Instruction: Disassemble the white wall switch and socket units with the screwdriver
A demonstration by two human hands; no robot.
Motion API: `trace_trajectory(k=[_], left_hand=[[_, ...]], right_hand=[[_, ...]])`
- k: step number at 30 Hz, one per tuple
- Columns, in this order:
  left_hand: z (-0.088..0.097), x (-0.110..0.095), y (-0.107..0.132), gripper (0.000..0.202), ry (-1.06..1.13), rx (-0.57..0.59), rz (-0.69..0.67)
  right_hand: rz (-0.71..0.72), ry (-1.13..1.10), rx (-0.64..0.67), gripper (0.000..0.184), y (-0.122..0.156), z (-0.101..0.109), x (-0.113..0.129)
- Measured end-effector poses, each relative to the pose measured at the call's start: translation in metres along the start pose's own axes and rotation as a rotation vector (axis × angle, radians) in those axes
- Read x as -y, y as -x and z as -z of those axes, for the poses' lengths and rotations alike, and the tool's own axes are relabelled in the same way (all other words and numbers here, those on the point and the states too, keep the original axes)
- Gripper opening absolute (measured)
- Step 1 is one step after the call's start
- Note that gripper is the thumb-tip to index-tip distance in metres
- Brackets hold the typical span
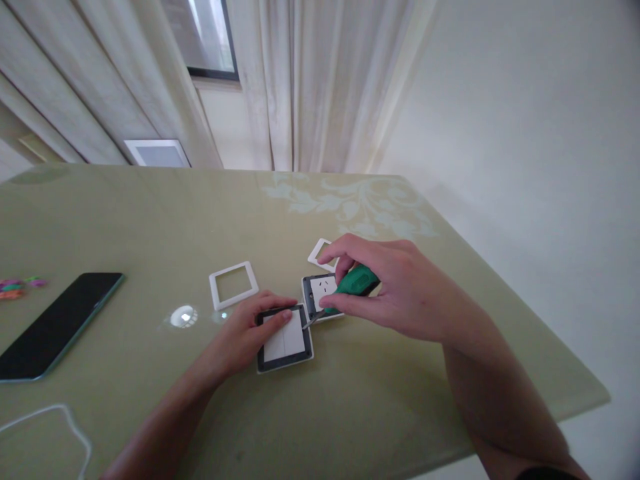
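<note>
My right hand (377, 280) is closed around the green handle of a screwdriver (357, 281). Its metal shaft slants down to the left, and the tip meets the right edge of a wall switch (284, 339) with a white face and dark border. With thumb on top and fingers along the far edge, my left hand (257, 327) grips this switch on the table. Just behind it lies a wall socket (323, 288) with slots in its white face, partly covered by my right hand. Two white cover frames lie beyond: one frame (215, 291) at left, another (314, 255) partly hidden.
On the left of the pale green table (175, 220) lies a dark phone or tablet (60, 327), with small colourful pieces (15, 288) beyond it. A white cable (75, 427) curls at the lower left. A wall and curtains (320, 87) stand behind the table.
</note>
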State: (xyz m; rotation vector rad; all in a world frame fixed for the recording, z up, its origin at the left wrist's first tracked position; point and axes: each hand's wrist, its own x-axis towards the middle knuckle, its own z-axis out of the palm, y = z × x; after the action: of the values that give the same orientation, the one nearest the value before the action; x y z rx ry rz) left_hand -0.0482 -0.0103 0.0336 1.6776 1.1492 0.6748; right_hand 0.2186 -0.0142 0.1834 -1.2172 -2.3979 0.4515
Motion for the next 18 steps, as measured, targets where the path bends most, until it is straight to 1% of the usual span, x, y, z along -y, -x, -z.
trace_trajectory(k=[11,18], left_hand=[[0.0004,-0.0012,-0.0003,0.035,0.001,-0.007,0.017],[0.0006,-0.0024,0.0001,0.032,-0.002,-0.011,0.005]], right_hand=[[0.016,-0.014,0.002,0.033,-0.0015,-0.0013,-0.0007],[0.015,-0.022,0.007,0.032,-0.002,-0.001,-0.0006]])
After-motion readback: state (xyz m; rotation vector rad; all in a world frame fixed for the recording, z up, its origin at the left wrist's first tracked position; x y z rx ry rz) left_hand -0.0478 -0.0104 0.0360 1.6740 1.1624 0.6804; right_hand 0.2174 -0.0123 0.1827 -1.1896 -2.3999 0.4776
